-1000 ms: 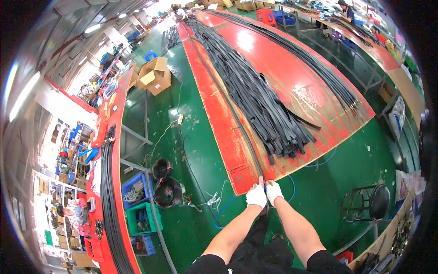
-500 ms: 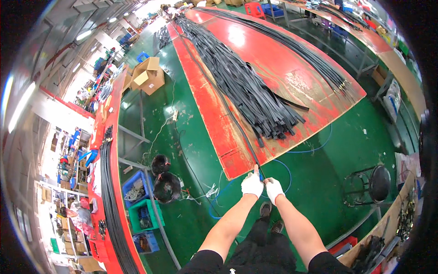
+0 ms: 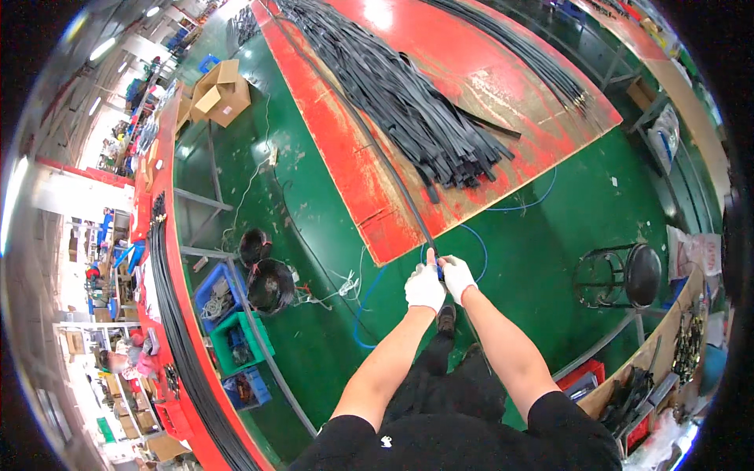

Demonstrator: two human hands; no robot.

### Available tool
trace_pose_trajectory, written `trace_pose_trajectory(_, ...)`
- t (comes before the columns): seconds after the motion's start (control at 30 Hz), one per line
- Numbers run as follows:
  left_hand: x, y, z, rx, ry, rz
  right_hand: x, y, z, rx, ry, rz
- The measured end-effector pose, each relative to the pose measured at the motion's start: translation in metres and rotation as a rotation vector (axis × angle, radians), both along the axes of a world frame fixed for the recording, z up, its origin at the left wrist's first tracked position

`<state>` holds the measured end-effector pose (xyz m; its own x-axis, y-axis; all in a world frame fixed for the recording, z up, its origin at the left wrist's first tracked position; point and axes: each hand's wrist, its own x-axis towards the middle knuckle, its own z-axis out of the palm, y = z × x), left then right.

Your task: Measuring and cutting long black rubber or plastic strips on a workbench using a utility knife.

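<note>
Both my hands wear white gloves and meet just off the near end of a red table point(image 3: 357, 208). A long black cable point(image 3: 397, 184) runs along the table's left side and over its end into my grip. My left hand point(image 3: 425, 287) is closed around it, thumb pointing forward along it. Beside it, my right hand point(image 3: 458, 278) is closed at the cable's near part, fingertips close to the left thumb. A thin dark line hangs below the right hand. Whether the cable is one piece or sleeved is hidden by the gloves.
A thick pile of flat black strips point(image 3: 452, 149) lies on the table, with a bundle of black cables point(image 3: 534, 59) farther right. At right stands a black stool point(image 3: 642, 275). Cardboard box point(image 3: 222, 98), blue crate point(image 3: 216, 294) and green crate point(image 3: 238, 345) stand left. Blue hose point(image 3: 484, 250) crosses the green floor.
My right hand has moved forward relative to the left and now sits level with its thumb. The whole view has shifted, so table and hands appear higher. The left hand keeps its grip.
</note>
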<state>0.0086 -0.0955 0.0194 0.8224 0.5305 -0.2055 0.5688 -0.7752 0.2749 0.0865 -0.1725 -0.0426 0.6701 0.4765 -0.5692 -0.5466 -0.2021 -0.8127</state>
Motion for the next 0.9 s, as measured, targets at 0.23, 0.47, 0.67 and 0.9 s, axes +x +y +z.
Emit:
trace_pose_trajectory(0.23,0.006,-0.002,0.004,0.051,-0.006,0.039,-0.002,-0.002,0.002,0.001,-0.025,-0.017)
trace_pose_trajectory(0.47,0.001,-0.004,-0.005,0.021,0.093,0.075,-0.051,-0.059,-0.008,-0.118,-0.185,0.048)
trace_pose_trajectory(0.67,0.000,-0.014,0.005,0.018,0.079,0.072,-0.086,-0.117,0.018,-0.087,0.001,0.032)
trace_pose_trajectory(0.9,0.001,-0.001,0.003,-0.032,0.033,0.130,-0.037,-0.059,0.001,0.144,0.337,-0.018)
